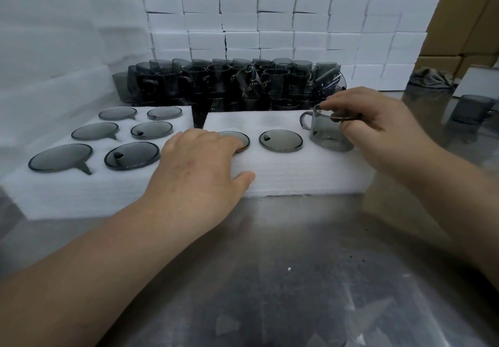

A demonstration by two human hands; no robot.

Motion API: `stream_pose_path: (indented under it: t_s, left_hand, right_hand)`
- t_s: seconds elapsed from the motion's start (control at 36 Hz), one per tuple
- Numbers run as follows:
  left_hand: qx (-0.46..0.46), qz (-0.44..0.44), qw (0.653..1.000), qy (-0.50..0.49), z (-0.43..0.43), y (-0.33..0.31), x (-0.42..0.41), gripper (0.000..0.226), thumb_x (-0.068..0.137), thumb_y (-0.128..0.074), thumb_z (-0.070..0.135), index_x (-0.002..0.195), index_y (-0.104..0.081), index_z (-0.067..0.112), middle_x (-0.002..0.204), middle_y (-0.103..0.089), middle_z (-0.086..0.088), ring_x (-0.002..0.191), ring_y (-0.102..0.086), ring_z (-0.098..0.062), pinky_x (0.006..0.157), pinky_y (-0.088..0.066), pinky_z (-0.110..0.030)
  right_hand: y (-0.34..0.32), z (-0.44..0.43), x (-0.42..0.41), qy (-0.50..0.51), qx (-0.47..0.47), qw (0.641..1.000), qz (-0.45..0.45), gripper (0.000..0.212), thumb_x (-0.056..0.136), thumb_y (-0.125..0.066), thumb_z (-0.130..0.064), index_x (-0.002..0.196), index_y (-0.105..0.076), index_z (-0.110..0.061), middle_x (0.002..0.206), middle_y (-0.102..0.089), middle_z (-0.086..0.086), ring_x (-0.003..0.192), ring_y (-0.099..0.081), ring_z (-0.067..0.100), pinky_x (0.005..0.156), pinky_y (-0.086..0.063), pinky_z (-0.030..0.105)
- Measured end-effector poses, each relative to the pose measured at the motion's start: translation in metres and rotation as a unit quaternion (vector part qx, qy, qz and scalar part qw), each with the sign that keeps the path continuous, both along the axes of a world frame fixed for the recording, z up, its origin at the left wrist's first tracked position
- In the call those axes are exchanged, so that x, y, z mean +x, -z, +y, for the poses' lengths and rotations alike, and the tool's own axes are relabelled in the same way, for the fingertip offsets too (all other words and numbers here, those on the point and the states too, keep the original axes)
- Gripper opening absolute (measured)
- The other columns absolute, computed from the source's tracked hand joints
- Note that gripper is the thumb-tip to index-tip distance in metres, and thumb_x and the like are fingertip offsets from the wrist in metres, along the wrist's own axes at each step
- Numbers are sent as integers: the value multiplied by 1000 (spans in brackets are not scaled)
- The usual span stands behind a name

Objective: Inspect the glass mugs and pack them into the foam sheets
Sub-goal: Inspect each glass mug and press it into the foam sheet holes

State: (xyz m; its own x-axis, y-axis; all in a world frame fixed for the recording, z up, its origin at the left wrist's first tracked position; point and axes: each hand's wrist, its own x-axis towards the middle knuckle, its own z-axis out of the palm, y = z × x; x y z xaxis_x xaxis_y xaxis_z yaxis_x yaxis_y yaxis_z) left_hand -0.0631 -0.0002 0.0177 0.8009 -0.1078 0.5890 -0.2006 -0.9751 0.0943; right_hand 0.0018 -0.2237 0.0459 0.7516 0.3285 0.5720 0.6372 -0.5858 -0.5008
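The right hand (pixel 364 122) pinches the rim of a glass mug (pixel 328 134) standing proud at the foam sheet's (pixel 286 176) 3 o'clock end, the left hand (pixel 199 163) flat on it; a tilted push could jam or chip the glass.

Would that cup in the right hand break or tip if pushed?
Probably breakable: the mug is see-through smoky glass, so bumps could crack it. It likely wouldn't tip easily, being wide and low. Smooth sides may slip; the right hand pinches its rim.
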Motion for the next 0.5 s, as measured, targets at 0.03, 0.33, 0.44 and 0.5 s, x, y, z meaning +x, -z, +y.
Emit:
stream_pose_path:
  t_s: [0.03,0.33,0.44,0.5]
  left_hand:
    - [-1,-1,1000,1,0,0,0,48,80,-54,49,125,-53,33,108,-60,8,111,-41,-16,88,-16,-25]
    - [-3,-2,1000,3,1,1,2,46,80,-54,49,124,-52,34,107,-59,11,109,-39,-14,87,-18,-26]
    - [-8,1,1000,0,1,1,2,47,80,-55,49,125,-51,35,108,-59,10,110,-39,-14,89,-21,-27]
    - [-8,2,1000,-2,1,2,2,48,80,-54,49,126,-51,35,109,-59,10,111,-39,-15,91,-23,-28]
  right_hand:
    - [0,0,0,1,-4,1000,0,38,71,-41,-20,100,-57,-37,104,-56,-12,95,-56,6,83,-40,15]
    - [-1,2,-1,38,-19,999,13,30,77,-50,-35,106,-58,-41,94,-52,-31,92,-53,-7,80,-39,17]
    - [-1,1,-2,61,-30,998,10,36,77,-52,-36,111,-63,-36,90,-53,-31,90,-51,-2,79,-38,23]
    - [-2,2,-2,66,-36,997,14,40,73,-50,-42,111,-62,-36,90,-53,-30,89,-50,-3,79,-36,23]
